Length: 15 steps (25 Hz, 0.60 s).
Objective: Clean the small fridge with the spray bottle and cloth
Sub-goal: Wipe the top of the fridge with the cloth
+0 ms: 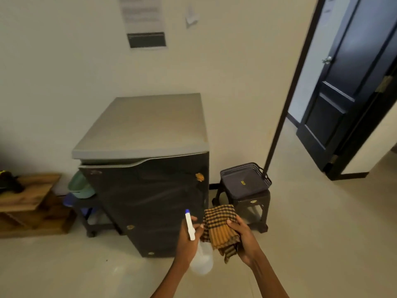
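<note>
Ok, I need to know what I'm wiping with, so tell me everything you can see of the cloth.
The cloth is a soft woven fabric, checked in orange-yellow and black. It is crumpled and folded, not spread out, with one corner hanging down below the hand. The right hand grips it from the right side, fingers curled over its top edge. It is held in the air in front of the fridge, low by its right front corner, just right of the spray bottle in the left hand. Whether it is wet cannot be told.

You are standing in a home hallway or utility corner: small fridge against a plain wall, plastic stool with basket, wooden shoe rack, panelled door open.
</note>
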Each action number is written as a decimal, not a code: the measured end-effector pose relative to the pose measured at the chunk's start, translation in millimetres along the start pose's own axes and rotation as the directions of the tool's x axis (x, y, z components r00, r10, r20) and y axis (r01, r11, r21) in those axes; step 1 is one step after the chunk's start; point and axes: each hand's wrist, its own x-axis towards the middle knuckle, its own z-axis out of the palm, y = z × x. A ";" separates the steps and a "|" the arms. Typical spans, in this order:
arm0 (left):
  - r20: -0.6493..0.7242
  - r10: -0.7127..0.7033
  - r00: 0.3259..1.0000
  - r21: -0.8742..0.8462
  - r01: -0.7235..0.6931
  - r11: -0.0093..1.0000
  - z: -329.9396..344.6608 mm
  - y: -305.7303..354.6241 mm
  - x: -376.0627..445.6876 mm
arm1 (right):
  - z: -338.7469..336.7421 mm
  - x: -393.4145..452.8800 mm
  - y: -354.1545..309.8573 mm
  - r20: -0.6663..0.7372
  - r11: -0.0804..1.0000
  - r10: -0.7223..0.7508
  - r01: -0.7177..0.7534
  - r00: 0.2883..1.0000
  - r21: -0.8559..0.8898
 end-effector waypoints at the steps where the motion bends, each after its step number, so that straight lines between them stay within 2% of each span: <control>1: -0.031 0.026 0.999 -0.020 -0.027 0.999 -8.6 -3.6 -1.2 | 2.3 -0.5 2.0 0.018 0.999 0.009 -0.009 1.000 0.047; 4: -0.102 0.029 0.994 -0.027 -0.032 0.999 -32.3 -9.2 -12.5 | 16.4 -5.3 19.7 -0.010 0.980 0.030 -0.027 1.000 0.198; 6: -0.109 0.061 0.992 0.015 -0.060 0.998 -39.4 -4.8 -16.1 | 30.1 -0.9 22.6 -0.111 0.989 0.022 -0.005 0.994 0.150; 9: -0.105 0.075 0.992 0.072 -0.067 0.995 -44.9 -0.7 -10.1 | 54.8 15.8 23.2 -0.221 0.995 -0.097 0.101 0.970 0.008; 11: -0.111 0.080 0.991 0.092 -0.070 0.993 -47.8 3.7 -4.4 | 66.8 32.4 20.1 -0.295 0.988 -0.151 0.153 0.944 -0.017; 15: 0.018 0.178 0.984 0.107 -0.179 0.978 -51.0 20.5 11.6 | 82.4 61.8 13.6 -0.400 0.975 -0.217 0.216 0.891 -0.047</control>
